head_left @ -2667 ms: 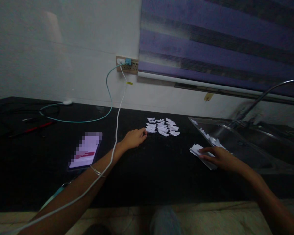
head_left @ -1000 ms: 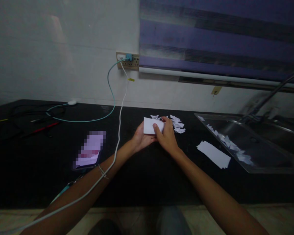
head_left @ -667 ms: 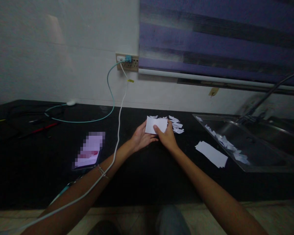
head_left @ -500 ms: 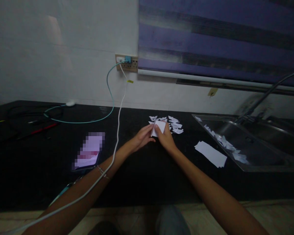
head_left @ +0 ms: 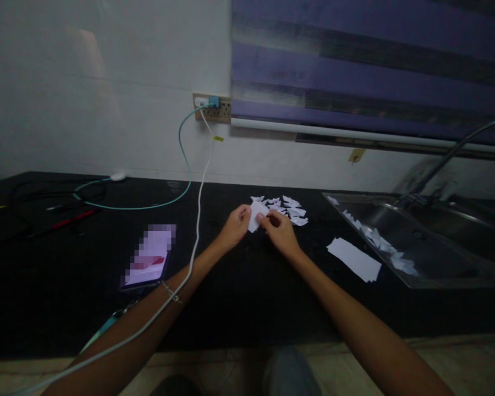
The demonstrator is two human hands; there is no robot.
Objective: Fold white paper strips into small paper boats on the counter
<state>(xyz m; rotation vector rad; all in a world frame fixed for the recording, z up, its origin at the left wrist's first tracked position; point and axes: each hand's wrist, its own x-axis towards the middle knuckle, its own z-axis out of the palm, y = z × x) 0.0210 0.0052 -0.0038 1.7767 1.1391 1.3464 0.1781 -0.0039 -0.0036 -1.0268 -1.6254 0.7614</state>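
Observation:
A small piece of white paper [head_left: 256, 215] is held above the dark counter between my two hands. My left hand [head_left: 236, 226] pinches its left edge, with the fingers curled. On the other side, my right hand [head_left: 281, 231] grips the lower right part between thumb and fingers. Just behind the paper lie several small folded paper boats [head_left: 295, 211] in a cluster, partly hidden by the paper and my right hand. To the right of my hands rests a stack of white paper strips [head_left: 355, 258], flat on the counter.
A phone [head_left: 149, 256] lies left of my hands. A white cable [head_left: 198, 220] crosses over my left forearm from the wall socket [head_left: 220, 110]. At right is a metal sink [head_left: 437, 258], with more folded papers [head_left: 381, 242] along its rim. A teal cable [head_left: 148, 207] loops at the back left.
The paper has shifted slightly left and turned in my hands. My left fingers have curled from stretched out into a pinch, and my right hand has moved its hold to the paper's lower right part.

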